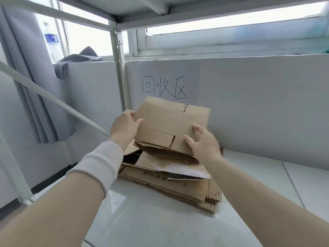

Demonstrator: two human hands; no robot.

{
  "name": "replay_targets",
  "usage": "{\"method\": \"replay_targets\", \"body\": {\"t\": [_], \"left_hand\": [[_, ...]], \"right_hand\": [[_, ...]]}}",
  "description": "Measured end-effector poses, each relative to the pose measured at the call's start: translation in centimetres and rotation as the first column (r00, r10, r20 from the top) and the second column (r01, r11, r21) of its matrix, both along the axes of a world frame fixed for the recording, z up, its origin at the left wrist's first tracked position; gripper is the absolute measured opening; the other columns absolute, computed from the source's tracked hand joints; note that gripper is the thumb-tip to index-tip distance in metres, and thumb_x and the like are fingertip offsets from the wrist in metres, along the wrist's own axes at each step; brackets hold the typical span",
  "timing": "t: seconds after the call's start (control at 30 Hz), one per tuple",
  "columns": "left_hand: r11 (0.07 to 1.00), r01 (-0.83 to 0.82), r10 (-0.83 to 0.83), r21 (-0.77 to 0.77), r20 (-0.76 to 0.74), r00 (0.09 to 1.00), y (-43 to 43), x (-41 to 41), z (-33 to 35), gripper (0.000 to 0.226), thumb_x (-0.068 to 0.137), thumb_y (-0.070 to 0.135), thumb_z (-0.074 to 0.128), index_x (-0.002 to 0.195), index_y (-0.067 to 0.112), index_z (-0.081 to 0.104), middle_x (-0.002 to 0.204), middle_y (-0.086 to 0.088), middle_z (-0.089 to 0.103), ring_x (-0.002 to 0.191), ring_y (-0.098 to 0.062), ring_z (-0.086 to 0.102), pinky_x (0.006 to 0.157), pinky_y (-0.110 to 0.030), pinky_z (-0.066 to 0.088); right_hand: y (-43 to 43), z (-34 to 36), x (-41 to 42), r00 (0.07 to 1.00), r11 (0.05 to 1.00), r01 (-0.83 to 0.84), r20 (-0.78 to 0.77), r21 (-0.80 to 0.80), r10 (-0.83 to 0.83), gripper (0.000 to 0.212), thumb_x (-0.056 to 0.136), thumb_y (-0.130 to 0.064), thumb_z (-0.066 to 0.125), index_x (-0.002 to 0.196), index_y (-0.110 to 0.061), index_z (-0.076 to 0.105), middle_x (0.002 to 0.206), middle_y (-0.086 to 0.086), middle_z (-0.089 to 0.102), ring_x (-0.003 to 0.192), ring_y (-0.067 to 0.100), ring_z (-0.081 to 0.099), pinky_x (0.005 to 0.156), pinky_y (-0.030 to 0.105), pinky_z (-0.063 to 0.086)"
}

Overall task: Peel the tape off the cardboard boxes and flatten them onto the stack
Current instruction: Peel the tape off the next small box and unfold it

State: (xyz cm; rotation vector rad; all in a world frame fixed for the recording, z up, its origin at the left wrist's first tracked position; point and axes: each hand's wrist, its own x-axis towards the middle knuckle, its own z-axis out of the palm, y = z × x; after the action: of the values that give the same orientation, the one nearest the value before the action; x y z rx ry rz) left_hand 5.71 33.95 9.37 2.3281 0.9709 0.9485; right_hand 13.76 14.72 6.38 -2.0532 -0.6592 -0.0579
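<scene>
**Nearly stacked: a flattened box going onto the pile**

Now the person is holding a flattened cardboard box [167,125] over the stack [178,182] of other flattened boxes, which is lying on the white surface [160,225] beneath a metal shelf frame [118,68]. The left hand [125,127] is grasping the box's left edge, thumb lying on the top face. The right hand [203,139] is gripping the near right corner, fingers spread over a flap. The box is sitting tilted, its near edge resting on or just above the pile and its far edge raised toward the wall [249,104].

Judging by this, the peeling and flattening of this box are looking finished: its panels are lying collapsed together, the flap slits are showing, and no tape is visible on the upper face. What is remaining for it is settling it flat and square on the pile and letting go. Several boxes are already lying flat below, somewhat askew, with one pale torn sheet sticking out to the right. Whether more boxes are waiting cannot be told, as none are showing.

On the wall just beyond the box, three handwritten Chinese characters [164,88] are reading "回收区", meaning recycling area. Faint dark print is showing on a lower box in the pile, too blurred for reading.
</scene>
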Motion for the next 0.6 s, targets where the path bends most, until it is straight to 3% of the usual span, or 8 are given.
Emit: {"method": "replay_targets", "body": {"t": [0.1, 0.17, 0.2, 0.3, 0.43, 0.6], "left_hand": [[0.988, 0.003, 0.051, 0.154, -0.345, 0.937, 1.5, 2.7, -2.9, 0.044, 0.093, 0.040, 0.046, 0.132, 0.022, 0.047, 0.138, -0.011, 0.045, 0.127, -0.031, 0.041, 0.103, -0.041, 0.034], [0.965, 0.168, -0.030, 0.200, -0.554, 0.832, 1.4, 3.7, -6.1, 0.047, 0.093, 0.049, 0.039, 0.134, 0.028, 0.045, 0.152, -0.007, 0.027, 0.139, -0.027, 0.025, 0.111, -0.044, 0.021], [0.960, 0.244, -0.117, 0.140, -0.592, 0.797, 1.2, 3.8, -7.7, 0.050, 0.093, 0.052, 0.037, 0.138, 0.030, 0.041, 0.155, -0.004, 0.018, 0.143, -0.024, 0.017, 0.114, -0.044, 0.015], [0.957, 0.289, -0.260, -0.027, -0.521, 0.813, 1.1, 3.6, -11.7, 0.056, 0.094, 0.052, 0.034, 0.145, 0.031, 0.025, 0.158, 0.003, 0.008, 0.146, -0.015, 0.004, 0.117, -0.039, 0.004], [0.959, 0.282, -0.234, 0.011, -0.523, 0.819, 1.1, 3.6, -13.1, 0.056, 0.095, 0.053, 0.027, 0.147, 0.034, 0.017, 0.158, 0.007, 0.000, 0.145, -0.011, -0.004, 0.117, -0.038, -0.004], [0.962, 0.274, -0.210, 0.005, -0.631, 0.747, 0.2, 3.8, -12.2, 0.056, 0.099, 0.046, 0.020, 0.149, 0.026, 0.008, 0.158, -0.001, -0.006, 0.146, -0.018, -0.007, 0.118, -0.041, -0.001]], "right_hand": [[2.6, -1.8, 2.8, 0.986, 0.879, 0.073, 0.167, -0.471, 0.008, 0.053, 0.089, -0.056, 0.040, 0.136, -0.030, 0.042, 0.143, 0.013, 0.039, 0.133, 0.030, 0.030, 0.106, 0.036, 0.024], [3.0, -4.0, 3.4, 0.991, 0.822, -0.015, 0.099, -0.570, 0.087, 0.051, 0.091, -0.056, 0.035, 0.135, -0.032, 0.043, 0.157, 0.007, 0.009, 0.144, 0.026, 0.006, 0.114, 0.036, 0.012], [2.9, -5.2, 3.3, 0.989, 0.807, -0.059, 0.077, -0.588, 0.128, 0.051, 0.092, -0.054, 0.035, 0.137, -0.031, 0.042, 0.158, 0.004, 0.001, 0.145, 0.024, 0.000, 0.116, 0.036, 0.009], [2.3, -8.4, 2.7, 0.975, 0.788, -0.100, 0.097, -0.608, 0.198, 0.054, 0.096, -0.050, 0.028, 0.145, -0.029, 0.023, 0.158, -0.003, 0.001, 0.145, 0.019, -0.001, 0.117, 0.035, 0.008], [2.0, -9.6, 2.5, 0.975, 0.804, -0.079, 0.123, -0.589, 0.186, 0.054, 0.096, -0.049, 0.024, 0.147, -0.032, 0.016, 0.157, -0.007, -0.003, 0.145, 0.016, -0.005, 0.118, 0.033, 0.001], [2.2, -8.5, 2.0, 0.975, 0.701, -0.096, 0.076, -0.707, 0.210, 0.058, 0.097, -0.048, 0.022, 0.148, -0.026, 0.007, 0.157, 0.001, -0.008, 0.145, 0.022, -0.007, 0.118, 0.037, 0.000]]}}
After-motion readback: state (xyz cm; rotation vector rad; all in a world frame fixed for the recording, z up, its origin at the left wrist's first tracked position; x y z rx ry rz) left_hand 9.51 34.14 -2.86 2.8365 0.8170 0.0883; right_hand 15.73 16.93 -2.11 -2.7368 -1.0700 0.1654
